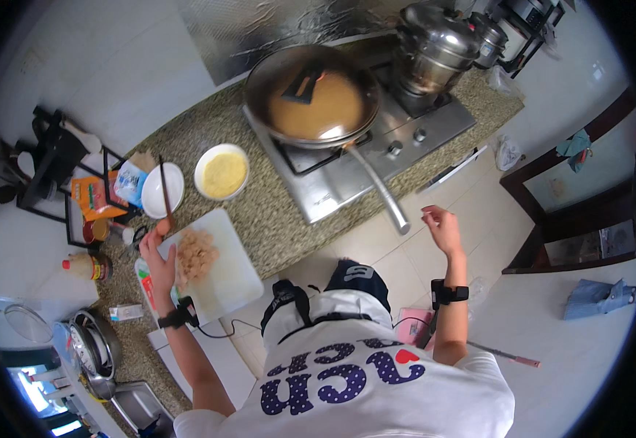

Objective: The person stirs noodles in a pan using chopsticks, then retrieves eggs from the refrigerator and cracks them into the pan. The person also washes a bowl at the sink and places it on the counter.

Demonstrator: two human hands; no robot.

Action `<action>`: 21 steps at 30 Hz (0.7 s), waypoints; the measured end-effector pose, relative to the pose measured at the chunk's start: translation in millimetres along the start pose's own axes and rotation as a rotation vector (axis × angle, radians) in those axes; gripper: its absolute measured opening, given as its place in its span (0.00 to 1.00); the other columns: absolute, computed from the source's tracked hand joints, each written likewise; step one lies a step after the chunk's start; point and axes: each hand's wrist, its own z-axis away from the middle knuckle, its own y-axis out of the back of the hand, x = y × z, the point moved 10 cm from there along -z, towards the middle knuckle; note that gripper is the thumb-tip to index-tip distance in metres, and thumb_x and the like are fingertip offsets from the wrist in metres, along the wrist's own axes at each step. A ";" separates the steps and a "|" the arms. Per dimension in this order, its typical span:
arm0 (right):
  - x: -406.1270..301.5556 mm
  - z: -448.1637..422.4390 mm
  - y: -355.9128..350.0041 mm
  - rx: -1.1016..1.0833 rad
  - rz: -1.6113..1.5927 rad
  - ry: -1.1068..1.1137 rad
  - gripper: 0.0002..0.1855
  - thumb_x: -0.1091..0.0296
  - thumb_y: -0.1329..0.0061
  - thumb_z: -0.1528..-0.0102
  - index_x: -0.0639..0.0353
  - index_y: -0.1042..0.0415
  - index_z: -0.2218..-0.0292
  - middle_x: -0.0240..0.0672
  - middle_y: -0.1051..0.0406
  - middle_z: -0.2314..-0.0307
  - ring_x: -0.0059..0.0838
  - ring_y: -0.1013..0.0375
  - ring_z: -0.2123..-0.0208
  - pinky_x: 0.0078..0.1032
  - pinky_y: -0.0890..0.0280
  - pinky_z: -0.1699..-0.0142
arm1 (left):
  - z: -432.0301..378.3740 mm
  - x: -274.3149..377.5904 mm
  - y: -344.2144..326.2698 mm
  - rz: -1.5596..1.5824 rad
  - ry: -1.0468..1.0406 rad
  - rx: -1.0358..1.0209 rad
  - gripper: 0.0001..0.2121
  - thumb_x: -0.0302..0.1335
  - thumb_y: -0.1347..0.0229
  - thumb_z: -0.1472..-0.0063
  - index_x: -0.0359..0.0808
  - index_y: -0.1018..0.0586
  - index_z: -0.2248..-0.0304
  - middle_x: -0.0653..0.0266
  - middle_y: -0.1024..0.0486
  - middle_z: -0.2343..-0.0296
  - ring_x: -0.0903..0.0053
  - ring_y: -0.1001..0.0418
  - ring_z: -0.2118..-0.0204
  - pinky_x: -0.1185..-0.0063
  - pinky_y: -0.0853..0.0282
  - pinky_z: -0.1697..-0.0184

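My left hand (pixel 157 264) reaches over the left side of a white cutting board (pixel 236 274). Its fingertips meet a small round brownish thing, apparently an egg (pixel 163 226), while the thumb stands apart from it. Diced pale meat (pixel 196 257) lies in a heap on the board, right beside that hand. Wooden chopsticks (pixel 165 189) rest across a white bowl (pixel 156 191) just beyond. My right hand (pixel 442 227) hangs in the air with loosely bent fingers, close to the wok handle (pixel 383 194) but not touching it. I see nothing plainly held in it.
On the gas stove (pixel 323 200) sits a wok (pixel 258 104) with brownish liquid and a black spatula (pixel 304 85). A steamer pot (pixel 433 49) occupies the other burner. A white bowl of yellow contents (pixel 223 174) stands between board and stove. Seasonings and a sauce bottle (pixel 88 266) line the left.
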 end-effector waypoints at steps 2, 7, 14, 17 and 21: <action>18.0 -29.4 -3.0 -0.041 -0.003 0.031 0.09 0.68 0.53 0.48 0.60 0.26 0.66 0.42 0.26 0.75 0.32 0.24 0.71 0.26 0.31 0.65 | -4.4 65.3 -8.5 0.037 -0.097 -0.007 0.24 0.23 0.46 0.48 0.34 0.36 0.51 0.53 0.41 0.53 0.61 0.44 0.48 0.70 0.48 0.45; 51.7 -114.8 -17.1 -0.117 0.058 0.039 0.10 0.67 0.52 0.49 0.58 0.26 0.64 0.40 0.25 0.73 0.36 0.25 0.70 0.29 0.31 0.64 | -29.0 197.2 -47.5 0.175 -0.126 -0.060 0.17 0.21 0.47 0.48 0.33 0.30 0.56 0.54 0.35 0.57 0.62 0.38 0.52 0.73 0.45 0.47; 55.8 -133.7 -47.6 -0.385 -0.090 0.265 0.13 0.65 0.52 0.50 0.59 0.27 0.63 0.44 0.26 0.72 0.39 0.26 0.70 0.29 0.32 0.62 | -108.6 341.5 -81.0 0.110 -0.276 0.048 0.26 0.30 0.43 0.50 0.29 0.36 0.52 0.50 0.34 0.58 0.59 0.37 0.52 0.71 0.42 0.48; 86.8 -116.4 -39.6 -0.396 -0.101 0.210 0.14 0.65 0.52 0.50 0.61 0.28 0.62 0.44 0.26 0.72 0.38 0.25 0.71 0.28 0.32 0.63 | -172.3 362.4 -105.5 -0.148 -0.226 0.035 0.34 0.42 0.42 0.53 0.28 0.37 0.51 0.49 0.35 0.57 0.58 0.37 0.51 0.70 0.40 0.49; 138.3 -86.5 -19.9 -0.400 -0.053 0.042 0.14 0.65 0.52 0.50 0.62 0.28 0.61 0.45 0.26 0.73 0.37 0.25 0.71 0.27 0.32 0.64 | -223.1 352.7 -172.8 -0.358 0.058 -0.397 0.35 0.44 0.42 0.56 0.29 0.35 0.52 0.49 0.30 0.58 0.58 0.31 0.55 0.69 0.34 0.53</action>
